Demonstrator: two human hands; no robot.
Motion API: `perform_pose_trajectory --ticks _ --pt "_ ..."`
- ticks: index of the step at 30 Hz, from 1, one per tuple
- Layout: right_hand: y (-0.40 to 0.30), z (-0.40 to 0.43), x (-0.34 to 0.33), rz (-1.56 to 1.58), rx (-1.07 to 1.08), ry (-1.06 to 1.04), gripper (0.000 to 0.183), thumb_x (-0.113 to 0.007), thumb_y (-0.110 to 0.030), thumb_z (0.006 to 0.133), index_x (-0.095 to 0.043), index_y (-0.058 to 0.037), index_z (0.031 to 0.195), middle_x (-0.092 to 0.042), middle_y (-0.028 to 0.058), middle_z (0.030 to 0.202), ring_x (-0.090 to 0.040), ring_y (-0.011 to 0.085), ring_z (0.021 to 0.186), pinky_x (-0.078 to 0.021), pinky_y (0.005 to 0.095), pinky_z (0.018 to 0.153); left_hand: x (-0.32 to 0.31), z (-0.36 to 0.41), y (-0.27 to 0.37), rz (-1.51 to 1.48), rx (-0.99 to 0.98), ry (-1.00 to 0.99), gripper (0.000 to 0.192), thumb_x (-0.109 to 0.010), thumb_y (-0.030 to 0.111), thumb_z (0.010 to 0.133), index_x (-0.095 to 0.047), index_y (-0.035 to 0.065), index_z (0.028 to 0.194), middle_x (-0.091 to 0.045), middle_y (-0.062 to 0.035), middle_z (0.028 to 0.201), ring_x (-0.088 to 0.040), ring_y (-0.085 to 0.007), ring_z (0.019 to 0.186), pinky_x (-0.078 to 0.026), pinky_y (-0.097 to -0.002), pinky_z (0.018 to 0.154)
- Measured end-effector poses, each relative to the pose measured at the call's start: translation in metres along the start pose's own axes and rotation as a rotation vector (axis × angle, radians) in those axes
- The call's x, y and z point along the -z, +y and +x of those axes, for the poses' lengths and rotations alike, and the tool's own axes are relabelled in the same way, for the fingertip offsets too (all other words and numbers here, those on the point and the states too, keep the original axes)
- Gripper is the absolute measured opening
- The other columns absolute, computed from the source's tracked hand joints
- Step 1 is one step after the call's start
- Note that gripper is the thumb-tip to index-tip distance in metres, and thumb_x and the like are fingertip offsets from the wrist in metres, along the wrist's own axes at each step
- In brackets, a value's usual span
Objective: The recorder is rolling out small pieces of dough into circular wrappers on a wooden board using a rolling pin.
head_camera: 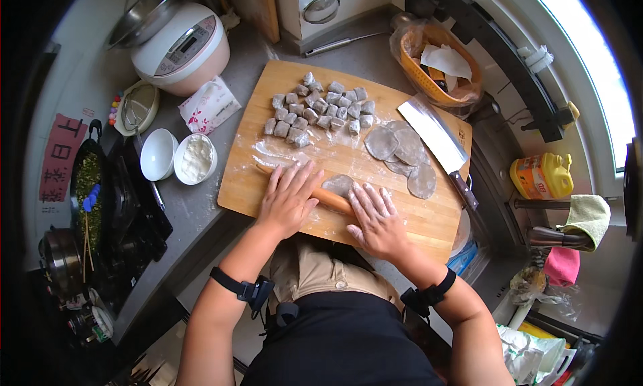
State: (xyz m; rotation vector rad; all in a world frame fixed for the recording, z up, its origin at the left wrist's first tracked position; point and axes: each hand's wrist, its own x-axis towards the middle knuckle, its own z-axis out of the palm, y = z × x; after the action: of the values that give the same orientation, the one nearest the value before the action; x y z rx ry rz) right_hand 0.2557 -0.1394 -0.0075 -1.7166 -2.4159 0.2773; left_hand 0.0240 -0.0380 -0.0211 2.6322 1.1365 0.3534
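Observation:
On a floured wooden cutting board [422, 223], a wooden rolling pin [332, 200] lies under both hands. My left hand [287, 200] rests flat across the pin's left part, fingers spread. Near the pin's other end, my right hand [378, 223] presses with extended fingers, dusted with flour. A small greyish dough round [339, 184] shows behind the pin, between the hands; its near edge is hidden. Several cut dough pieces [311, 116] coated in flour sit farther back. To their right, thin dough wrappers [382, 142] overlap in a loose pile.
A cleaver [434, 135] lies along the board's right side, handle toward me. At left stand a bowl of flour [196, 158], a white bowl [158, 155], a tissue pack [210, 105] and a rice cooker [181, 49]. An orange basket [409, 49] stands behind right.

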Motion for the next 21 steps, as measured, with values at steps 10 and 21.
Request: perform_pose_trajectory --ticks 10,21 --pt "0.031 0.060 0.007 0.500 -0.339 0.091 0.049 -0.070 -0.014 0.082 -0.056 -0.0076 0.129 -0.061 0.0154 0.118 -0.059 0.0357 0.107 -0.0491 0.0423 0.090 -0.002 -0.015 0.004 -0.156 -0.050 0.182 0.019 -0.060 0.012 0.082 -0.063 0.0180 0.100 -0.061 0.0001 0.103 -0.056 -0.0237 0.103 -0.036 -0.0428 0.097" --pt "0.010 0.079 -0.001 0.473 -0.476 -0.064 0.021 -0.074 -0.015 0.078 -0.061 -0.0064 0.093 -0.063 0.0173 0.099 -0.061 0.0387 0.095 -0.0480 0.0473 0.082 -0.008 -0.020 0.005 -0.110 -0.067 0.217 0.019 -0.054 0.014 0.086 -0.061 0.0202 0.102 -0.058 -0.0005 0.102 -0.055 -0.0232 0.102 -0.035 -0.0428 0.098"
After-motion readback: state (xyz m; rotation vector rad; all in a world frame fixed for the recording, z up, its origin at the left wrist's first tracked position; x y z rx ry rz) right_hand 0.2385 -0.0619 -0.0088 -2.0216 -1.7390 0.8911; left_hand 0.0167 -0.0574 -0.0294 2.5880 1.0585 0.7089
